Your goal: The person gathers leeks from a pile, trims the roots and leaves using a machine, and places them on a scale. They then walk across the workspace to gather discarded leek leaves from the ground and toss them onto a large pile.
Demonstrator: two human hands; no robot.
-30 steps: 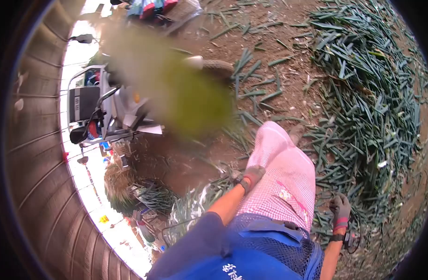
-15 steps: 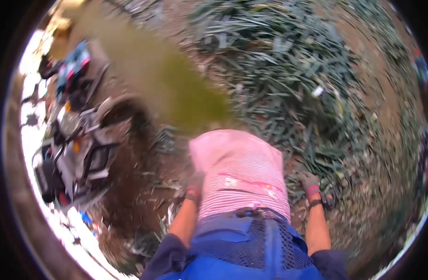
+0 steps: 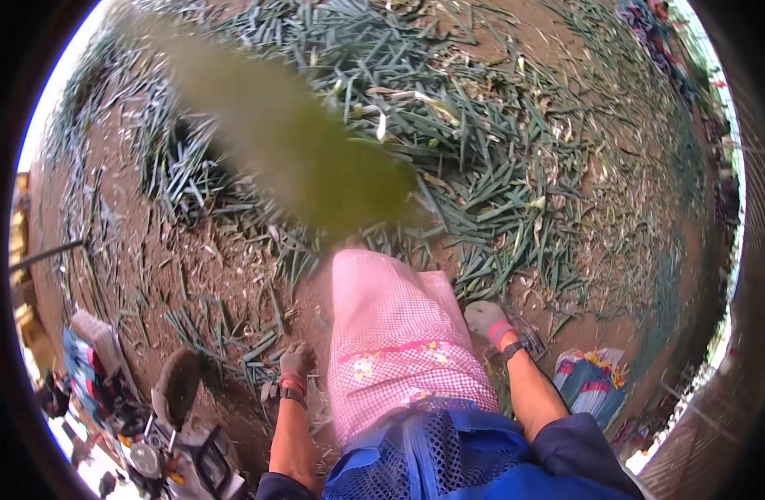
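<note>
My left hand point(image 3: 296, 362), in a greyish glove with a reddish cuff, hangs to the left of a pink checked apron point(image 3: 399, 321). On the apron's other side, my right hand point(image 3: 487, 320) wears a pale glove with a pink cuff and a dark band behind it. Both hands are seen from above with their fingers curled down or hidden, and nothing shows in either. Ahead lies a wide heap of cut green leek-like leaves point(image 3: 457, 125). A blurred greenish-brown strip point(image 3: 316, 167) close to the camera covers part of the heap.
A motorcycle point(image 3: 170, 450) with its front wheel point(image 3: 176, 387) stands at lower left. Loose leaves point(image 3: 249, 358) litter the brown soil. A colourful striped sack point(image 3: 589, 385) lies to the right of my right arm. A dark pole point(image 3: 49, 254) juts in from the left edge.
The view has turned left, so the motorcycle sits lower and the leaf heap spreads across the top. My right hand is closer to the apron, and the striped sack has come into view.
</note>
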